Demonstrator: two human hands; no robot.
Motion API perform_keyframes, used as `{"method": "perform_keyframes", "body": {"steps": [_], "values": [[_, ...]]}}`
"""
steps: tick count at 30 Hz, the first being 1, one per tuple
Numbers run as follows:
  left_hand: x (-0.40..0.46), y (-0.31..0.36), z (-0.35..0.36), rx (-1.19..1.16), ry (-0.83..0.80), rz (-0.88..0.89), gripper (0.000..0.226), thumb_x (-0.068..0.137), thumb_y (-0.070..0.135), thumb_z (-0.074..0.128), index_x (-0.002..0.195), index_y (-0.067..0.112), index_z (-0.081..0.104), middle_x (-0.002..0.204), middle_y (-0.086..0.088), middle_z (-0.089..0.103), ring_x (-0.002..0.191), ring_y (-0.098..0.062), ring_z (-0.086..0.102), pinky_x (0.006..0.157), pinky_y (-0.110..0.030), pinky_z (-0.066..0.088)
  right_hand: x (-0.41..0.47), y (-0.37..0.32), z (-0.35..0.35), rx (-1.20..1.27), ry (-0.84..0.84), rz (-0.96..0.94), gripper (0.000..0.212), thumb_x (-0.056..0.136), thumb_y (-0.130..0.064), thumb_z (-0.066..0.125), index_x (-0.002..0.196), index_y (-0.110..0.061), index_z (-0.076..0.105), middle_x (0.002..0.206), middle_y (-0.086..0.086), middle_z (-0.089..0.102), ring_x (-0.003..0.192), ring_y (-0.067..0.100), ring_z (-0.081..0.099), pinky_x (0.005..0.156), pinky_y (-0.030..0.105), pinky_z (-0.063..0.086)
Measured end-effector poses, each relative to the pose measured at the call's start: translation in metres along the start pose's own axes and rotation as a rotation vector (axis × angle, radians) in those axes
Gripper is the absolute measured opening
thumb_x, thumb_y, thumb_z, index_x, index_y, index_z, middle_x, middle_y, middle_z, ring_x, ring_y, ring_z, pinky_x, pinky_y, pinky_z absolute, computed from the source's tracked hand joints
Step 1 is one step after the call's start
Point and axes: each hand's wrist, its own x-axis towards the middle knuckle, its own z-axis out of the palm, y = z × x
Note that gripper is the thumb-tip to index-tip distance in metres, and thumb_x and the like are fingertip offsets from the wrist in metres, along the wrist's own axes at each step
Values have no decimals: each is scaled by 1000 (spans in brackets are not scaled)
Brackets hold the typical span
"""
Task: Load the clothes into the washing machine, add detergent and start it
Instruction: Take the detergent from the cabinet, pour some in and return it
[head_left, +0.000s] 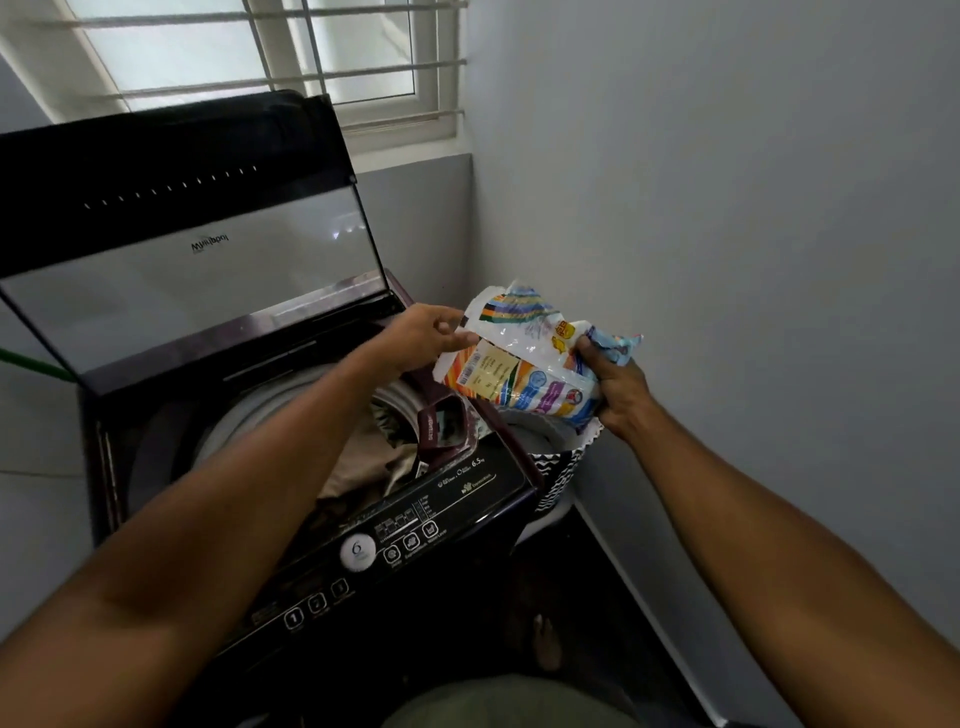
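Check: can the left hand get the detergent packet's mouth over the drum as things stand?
Probably yes. The lid stands open, the left hand already pinches the detergent packet just right of the drum, and nothing blocks the way. The right hand holds its other end.

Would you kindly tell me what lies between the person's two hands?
In the head view, only the colourful plastic detergent packet spans from left hand to right hand; both grip it.

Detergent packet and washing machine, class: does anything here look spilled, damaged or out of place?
Nothing stands out. The detergent packet is crumpled but held in both the left hand and right hand, with no powder visibly spilled. The washing machine's lid stands open, and clothes lie inside the drum.
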Motion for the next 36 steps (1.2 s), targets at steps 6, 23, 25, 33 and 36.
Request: {"method": "perform_keyframes", "body": {"steps": [6,23,25,33,36], "values": [[17,3,17,-36,13,-79,21,87,21,73,106,11,71,92,2,75,79,-7,73,70,-24,59,7,-14,-14,-99,-3,-18,64,64,-26,91,119,-4,66,108,15,74,99,34,71,86,58,56],[22,-38,46,51,205,-70,25,79,19,80,102,11,73,98,2,73,92,-11,69,80,-28,58,28,-25,-6,-326,-85,-210,54,66,-22,92,109,0,67,100,13,76,92,30,73,82,51,59],[23,-45,49,13,213,-93,26,78,19,81,102,12,74,100,0,74,95,-12,69,84,-32,58,29,-26,-5,-375,-86,-234,54,65,-25,92,107,-2,68,98,10,76,90,28,74,81,50,60],[22,-53,55,-87,212,-118,23,80,17,79,101,15,71,102,-1,73,96,-13,69,79,-28,57,29,-28,0,-457,-93,-280,57,62,-32,93,105,-3,68,96,10,76,89,27,74,80,49,61],[21,-56,55,-105,224,-121,25,79,15,79,103,14,71,104,-2,73,97,-14,68,76,-25,55,28,-27,2,-478,-84,-285,61,60,-36,94,105,-4,67,96,9,76,88,25,74,79,48,61]]}}
